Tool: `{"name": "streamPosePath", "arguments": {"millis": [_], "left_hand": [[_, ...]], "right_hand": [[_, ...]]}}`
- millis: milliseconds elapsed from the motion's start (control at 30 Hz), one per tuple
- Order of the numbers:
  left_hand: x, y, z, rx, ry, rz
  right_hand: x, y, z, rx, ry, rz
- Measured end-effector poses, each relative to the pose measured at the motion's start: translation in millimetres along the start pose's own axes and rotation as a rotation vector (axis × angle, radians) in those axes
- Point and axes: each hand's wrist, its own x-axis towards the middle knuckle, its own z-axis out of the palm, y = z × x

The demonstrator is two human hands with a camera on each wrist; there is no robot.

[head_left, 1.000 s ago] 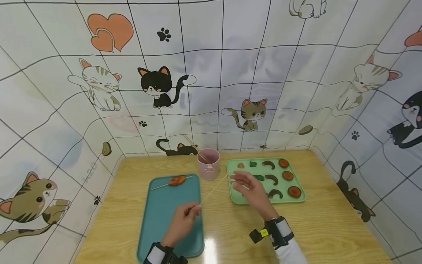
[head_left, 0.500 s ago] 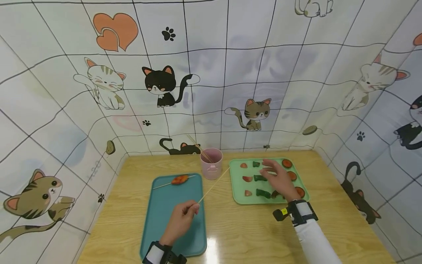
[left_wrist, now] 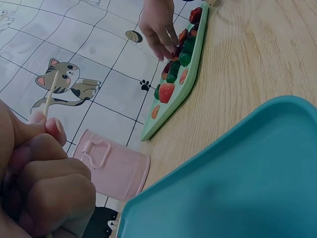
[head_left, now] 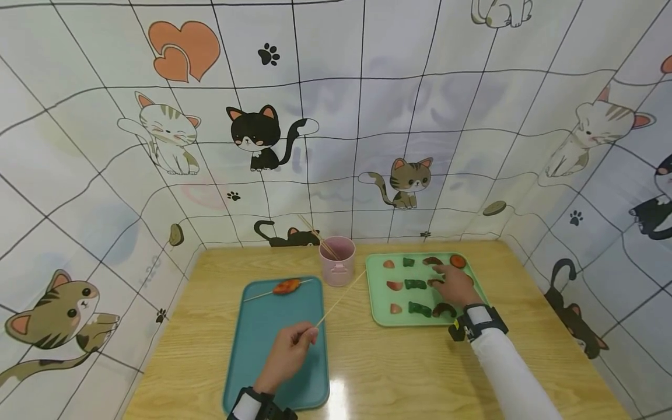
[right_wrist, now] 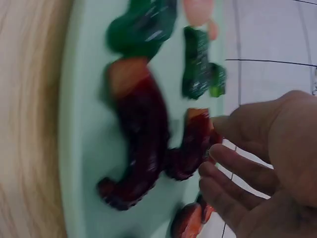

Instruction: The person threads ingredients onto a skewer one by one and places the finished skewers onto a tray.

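Two tentacles [right_wrist: 142,130] look orange-ended only in right-wrist view.

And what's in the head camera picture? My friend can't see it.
The left hand pinches a stick by a blue tray with a skewer on it; the right hand reaches over curved pieces on a green tray. Behind are a pink cup of sticks and a cat-patterned wall.

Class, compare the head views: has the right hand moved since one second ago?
Yes, the right hand has moved rightward across the green tray, away from its left edge.
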Motion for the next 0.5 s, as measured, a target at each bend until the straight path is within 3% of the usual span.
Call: {"name": "streamPosePath", "arguments": {"millis": [267,500], "left_hand": [[-1.1,-1.9,0.8,0.005,-0.004,-0.009],[-2.7,-4.0,0.6,-0.005,-0.017,-0.02]], "right_hand": [[0.4,12.3,9.4,-0.072,0.064,-0.077],[0.7,18.6,17.8,-0.054,0.123,-0.072]]}}
